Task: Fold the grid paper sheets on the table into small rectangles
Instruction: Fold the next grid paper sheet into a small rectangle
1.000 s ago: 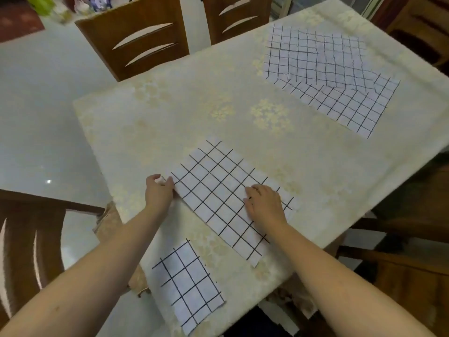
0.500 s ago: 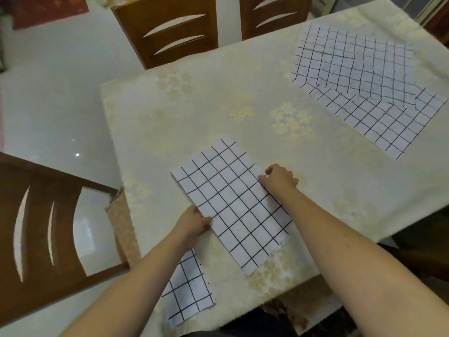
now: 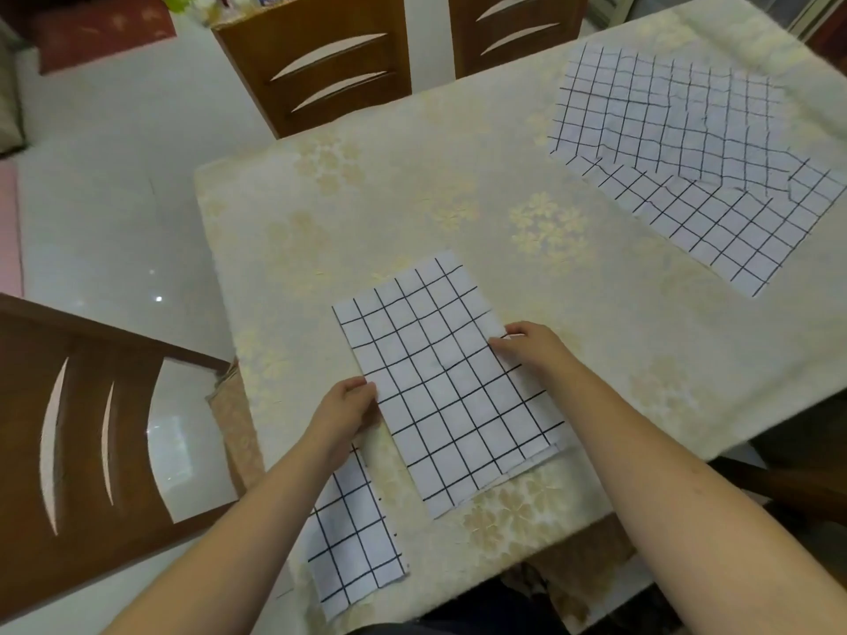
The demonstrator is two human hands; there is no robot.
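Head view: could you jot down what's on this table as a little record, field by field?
surface: table under a pale floral cloth
sheet in work: folded sheet, doubled over, layered edges showing at its near right side
left hand: at the sheet's left edge
right hand: at the sheet's right edge
finished piece: small rectangle at the near edge, partly under the left forearm
waiting: flat sheets overlapping at the far right
seating: chairs around the table
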